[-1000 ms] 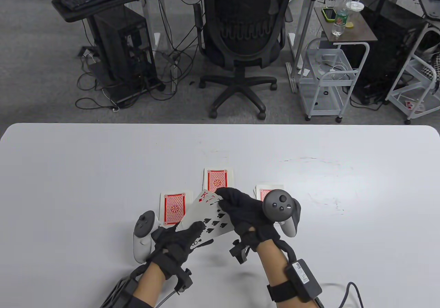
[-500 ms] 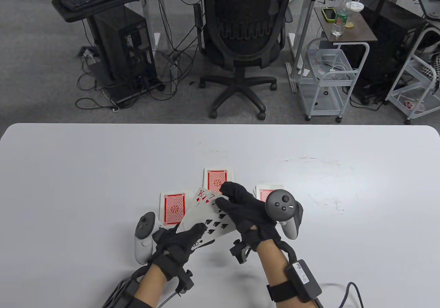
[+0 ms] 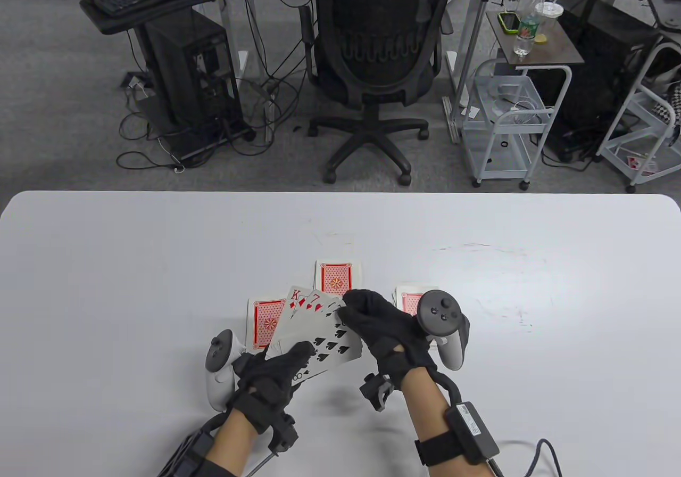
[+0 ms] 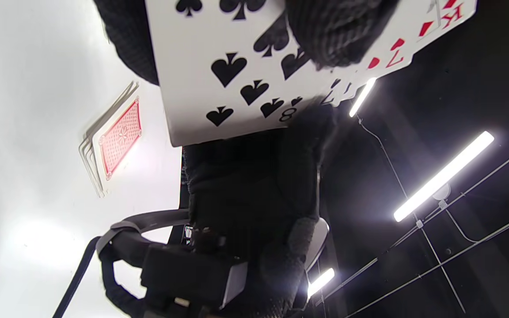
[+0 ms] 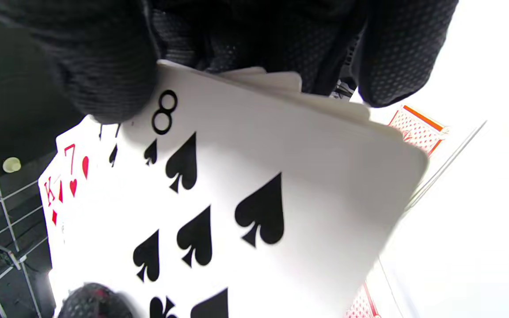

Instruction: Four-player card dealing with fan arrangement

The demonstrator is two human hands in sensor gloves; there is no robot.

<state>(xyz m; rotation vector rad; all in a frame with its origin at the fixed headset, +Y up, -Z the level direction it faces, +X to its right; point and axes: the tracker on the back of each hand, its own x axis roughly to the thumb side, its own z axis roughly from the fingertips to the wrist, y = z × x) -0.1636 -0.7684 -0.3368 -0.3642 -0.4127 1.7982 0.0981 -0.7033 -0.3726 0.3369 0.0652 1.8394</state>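
both hands hold one bunch of cards face up, just above the white table (image 3: 133,264). the fan of cards (image 3: 314,328) is spread a little, so you can see a red king, a red seven and a black eight of spades on top. the left hand (image 3: 274,378) grips the near corner of the fan, with its thumb on the top card next to the 8. the right hand (image 3: 385,333) pinches the far right side of the fan, with its fingers curled over the edge of the cards.

three small piles lie face down on the table, showing red backs. the left pile (image 3: 264,321) sits just beside the fan, and the fan hides part of it. the middle pile (image 3: 336,277) lies a bit farther away, just past the tops of the held cards. the right pile (image 3: 409,298) peeks out from behind the right hand and its tracker.

in the left wrist view the eight of spades (image 4: 237,75) fills the top, and one face-down pile with a few cards shows on the table beside it
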